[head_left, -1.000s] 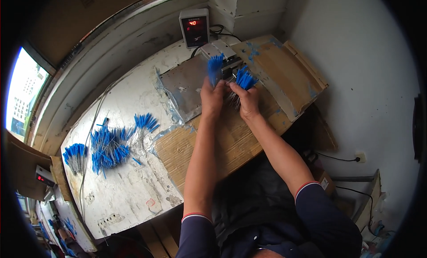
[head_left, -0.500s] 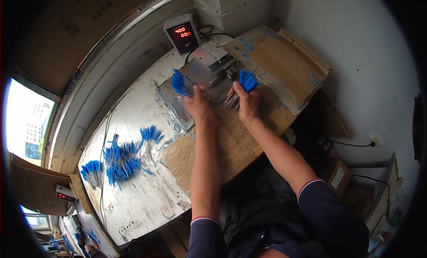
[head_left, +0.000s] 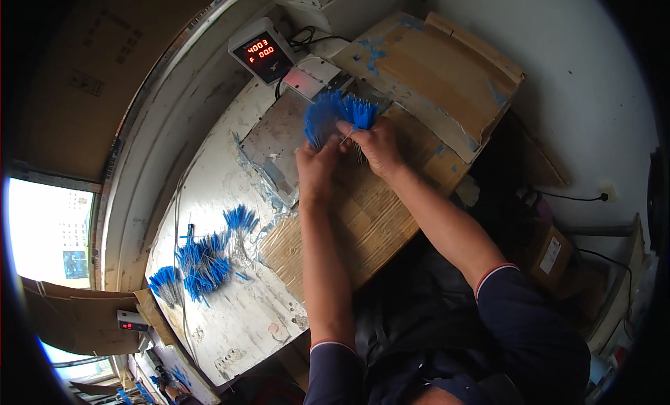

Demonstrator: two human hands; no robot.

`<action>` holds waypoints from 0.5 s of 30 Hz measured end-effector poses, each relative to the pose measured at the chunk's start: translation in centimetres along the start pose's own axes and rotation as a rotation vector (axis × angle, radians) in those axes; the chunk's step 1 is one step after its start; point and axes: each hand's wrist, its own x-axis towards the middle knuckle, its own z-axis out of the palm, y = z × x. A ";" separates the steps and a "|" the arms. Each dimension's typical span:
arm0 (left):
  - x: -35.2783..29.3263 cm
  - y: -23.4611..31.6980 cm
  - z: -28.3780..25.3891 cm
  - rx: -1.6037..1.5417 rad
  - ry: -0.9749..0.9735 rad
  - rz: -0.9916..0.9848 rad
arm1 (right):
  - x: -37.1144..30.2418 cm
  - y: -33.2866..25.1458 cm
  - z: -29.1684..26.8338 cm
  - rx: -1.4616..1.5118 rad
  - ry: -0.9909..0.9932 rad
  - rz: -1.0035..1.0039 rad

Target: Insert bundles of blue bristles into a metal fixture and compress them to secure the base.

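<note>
My left hand (head_left: 318, 171) is closed around a bundle of thin silver wires with blue ends (head_left: 321, 115), the blue ends pointing up and slightly blurred. Close beside it, my right hand (head_left: 378, 145) grips a second, smaller blue-ended wire bundle (head_left: 362, 113) near its silver part. The two bundles meet or nearly meet at their blue ends, and the fingers of both hands come together below them. Both hands are over the metal plate (head_left: 269, 140), in front of a small bench machine (head_left: 310, 76) that the bundles partly hide.
A display box with red digits (head_left: 264, 56) stands behind the machine. Several heaps of blue-ended wires (head_left: 202, 262) lie on the worn white table (head_left: 258, 321) at left. Cardboard sheets (head_left: 440, 84) cover the right side. A cable (head_left: 179, 216) crosses the table; another bench (head_left: 157, 370) shows at lower left.
My hands have come together from apart, bringing the two wire bundles side by side; the left moved right and the right moved left. The view has shifted slightly. The display's digits differ.
</note>
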 end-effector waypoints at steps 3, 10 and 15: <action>0.0 0.2 0.4 -0.044 -0.016 -0.018 | 0.2 0.1 -0.8 -0.013 -0.009 0.020; 0.3 -0.4 -1.0 0.264 0.011 -0.043 | 0.1 -0.2 -0.4 -0.414 -0.002 -0.290; 0.1 -0.5 -1.1 0.143 -0.046 -0.065 | 0.8 0.2 -1.5 -0.270 0.030 -0.066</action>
